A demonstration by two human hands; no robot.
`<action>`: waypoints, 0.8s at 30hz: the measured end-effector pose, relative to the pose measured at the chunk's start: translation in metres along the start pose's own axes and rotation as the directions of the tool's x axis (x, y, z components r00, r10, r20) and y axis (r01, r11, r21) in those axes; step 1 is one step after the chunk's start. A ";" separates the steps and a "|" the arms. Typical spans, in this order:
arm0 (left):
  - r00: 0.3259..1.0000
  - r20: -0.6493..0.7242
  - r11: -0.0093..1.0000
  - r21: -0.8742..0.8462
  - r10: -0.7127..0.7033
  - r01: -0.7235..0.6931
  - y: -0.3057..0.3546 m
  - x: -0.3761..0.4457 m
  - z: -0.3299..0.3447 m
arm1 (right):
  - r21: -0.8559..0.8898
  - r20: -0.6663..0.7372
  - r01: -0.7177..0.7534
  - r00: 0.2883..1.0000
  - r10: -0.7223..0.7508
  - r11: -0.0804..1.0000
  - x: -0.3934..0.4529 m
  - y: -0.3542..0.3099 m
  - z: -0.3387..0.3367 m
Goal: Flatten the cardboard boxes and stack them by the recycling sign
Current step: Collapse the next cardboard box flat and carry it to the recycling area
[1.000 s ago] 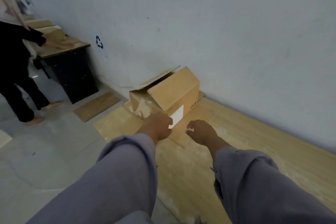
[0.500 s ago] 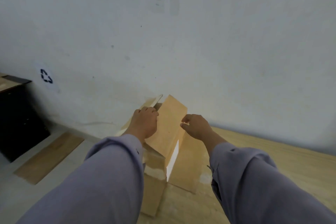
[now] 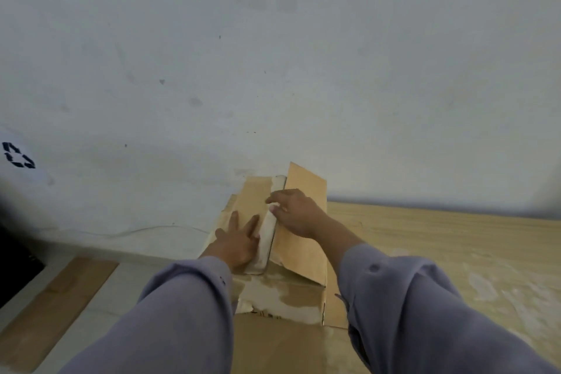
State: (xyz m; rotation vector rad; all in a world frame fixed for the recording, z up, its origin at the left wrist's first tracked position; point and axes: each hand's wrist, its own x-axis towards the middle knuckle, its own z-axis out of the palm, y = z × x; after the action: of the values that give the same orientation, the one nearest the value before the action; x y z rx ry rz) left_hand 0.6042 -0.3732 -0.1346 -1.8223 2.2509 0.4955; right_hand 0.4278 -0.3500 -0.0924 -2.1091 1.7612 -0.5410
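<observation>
A brown cardboard box (image 3: pixel 291 291) stands on the floor by the white wall, its top flaps loose. My left hand (image 3: pixel 239 240) lies flat with straight fingers on the left flap (image 3: pixel 252 197). My right hand (image 3: pixel 296 211) rests on the right flap (image 3: pixel 306 185), fingers curved over its inner edge at the taped white seam (image 3: pixel 267 231). The recycling sign (image 3: pixel 18 156) is on the wall at far left.
A flat cardboard sheet (image 3: pixel 54 307) lies on the grey floor at left, beside a black cabinet (image 3: pixel 12 264) at the frame's edge. More flat cardboard (image 3: pixel 273 346) lies under the box. A pale wooden panel (image 3: pixel 455 252) covers the floor at right.
The view has closed in on the box. Both hands moved from its upright side onto the top flaps, the left one now spread flat.
</observation>
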 end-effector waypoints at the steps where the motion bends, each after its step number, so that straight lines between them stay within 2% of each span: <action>1: 1.000 0.007 1.000 -0.007 -0.007 0.008 0.001 0.003 -0.002 | -0.051 0.056 0.013 0.998 -0.010 0.999 0.002 -0.003 0.003; 3: 0.999 0.028 0.999 -0.040 -0.022 0.023 0.002 0.007 -0.003 | -0.225 0.127 0.041 0.992 -0.013 0.973 0.005 -0.006 0.002; 6: 0.998 0.044 0.996 -0.072 -0.040 0.043 0.002 0.009 -0.001 | -0.414 0.055 0.036 0.998 -0.015 0.910 0.007 -0.006 -0.020; 9: 0.998 0.030 0.995 -0.086 -0.056 0.059 0.007 0.007 0.002 | -0.468 -0.046 -0.081 0.997 0.068 0.880 0.014 0.001 -0.055; 11: 0.997 0.037 0.993 -0.096 -0.068 0.071 0.010 0.005 0.000 | -0.480 -0.083 -0.234 0.972 0.221 0.846 0.018 0.011 -0.075; 13: 0.995 0.045 0.990 -0.108 -0.085 0.090 0.012 0.005 -0.001 | -0.461 -0.060 -0.413 0.898 0.437 0.785 0.016 0.031 -0.081; 15: 0.996 0.032 0.990 -0.106 -0.089 0.092 0.013 0.005 -0.001 | -0.412 0.013 -0.554 0.790 0.612 0.723 0.008 0.056 -0.069; 17: 0.995 0.017 0.990 -0.096 -0.098 0.100 0.014 0.006 -0.001 | -0.332 0.126 -0.607 0.730 0.672 0.722 -0.007 0.075 -0.041; 19: 0.994 -0.002 0.991 -0.085 -0.107 0.107 0.015 0.004 0.000 | -0.309 0.169 -0.593 0.736 0.656 0.744 -0.021 0.080 -0.011; 22: 0.994 -0.070 0.996 -0.040 -0.081 0.079 0.024 0.001 0.006 | -0.347 0.081 -0.484 0.838 0.540 0.804 -0.034 0.070 0.016; 24: 0.990 -0.127 0.998 0.007 -0.064 0.065 0.030 0.002 0.009 | -0.330 0.042 -0.481 0.852 0.521 0.813 -0.031 0.068 0.017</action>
State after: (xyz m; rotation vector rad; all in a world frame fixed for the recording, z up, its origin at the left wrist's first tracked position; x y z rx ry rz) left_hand 0.5741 -0.3665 -0.1395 -1.9663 2.2611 0.3649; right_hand 0.3731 -0.3314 -0.1426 -1.6799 2.3246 0.0250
